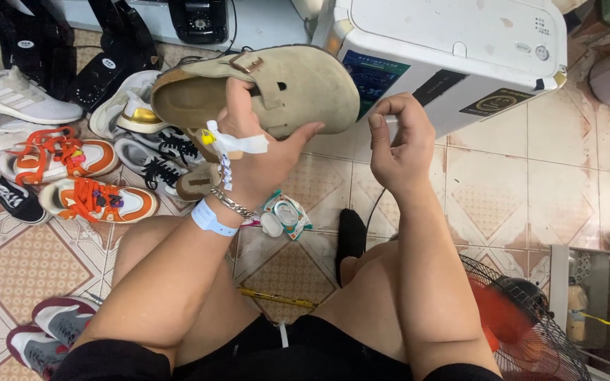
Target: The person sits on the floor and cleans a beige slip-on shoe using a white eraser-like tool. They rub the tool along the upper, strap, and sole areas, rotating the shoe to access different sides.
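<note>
Head view, person seated on tiled floor (488, 183). L hand (259, 152) holds a tan suede clog (262, 88) up at chest height, sole side twd the body, toe pointing right; grip closed on the clog, fingers wrapped over the strap w/ brass buckle (247, 65), thumb under the toe. A white tag (238, 144) w/ a yellow bit hangs from the strap area across the hand. R hand (400, 144) just beside the toe, not touching; fingers curled, thumb and forefinger pinched, whether sth. small sits between them I cannot tell. Matching 2nd clog (198, 182) lies on floor below the L wrist. Around: orange-laced sneakers (79, 180), white sneakers, a white appliance (453, 49), wipes pack (285, 215), fan (531, 317) at lower right. Judgement: to handle well, keep L hold firm at the strap so the clog doesn't rotate, tilt the suede twd the light, and bring the R fingertips in lightly; suede marks easily, so avoid hard rubbing.
</note>
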